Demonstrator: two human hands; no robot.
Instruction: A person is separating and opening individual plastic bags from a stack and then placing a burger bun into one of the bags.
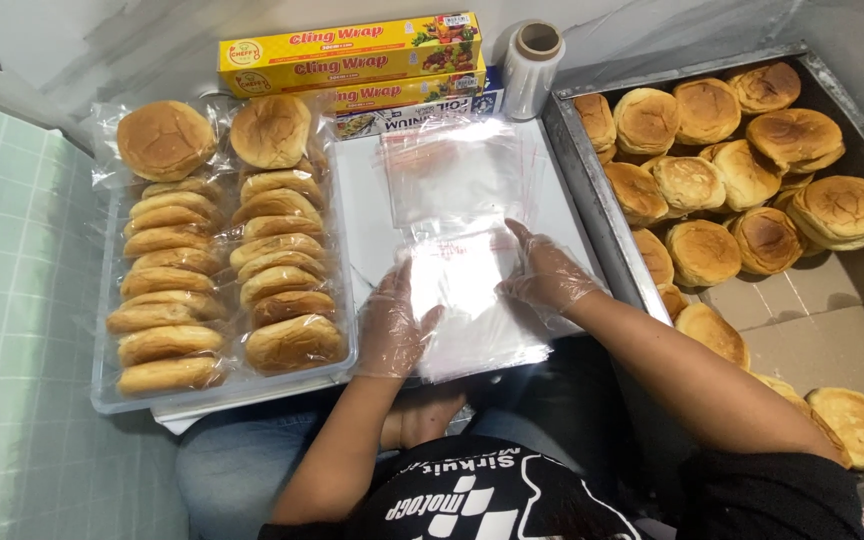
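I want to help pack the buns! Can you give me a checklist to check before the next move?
1. Thin clear plastic gloves on both hands, left hand and right hand: ok.
2. Clear plastic bag flat on the white board under both hands: ok.
3. Bag mouth open: cannot tell.
4. Unwrapped round brown buns waiting in the metal tray: ok.
5. Room left in the clear tray of wrapped buns: not ok, looks full.

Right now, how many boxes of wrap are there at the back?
3, stacked against the wall behind the white board: a yellow box on top, a second yellow box under it, and a bluish box lowest, partly hidden.
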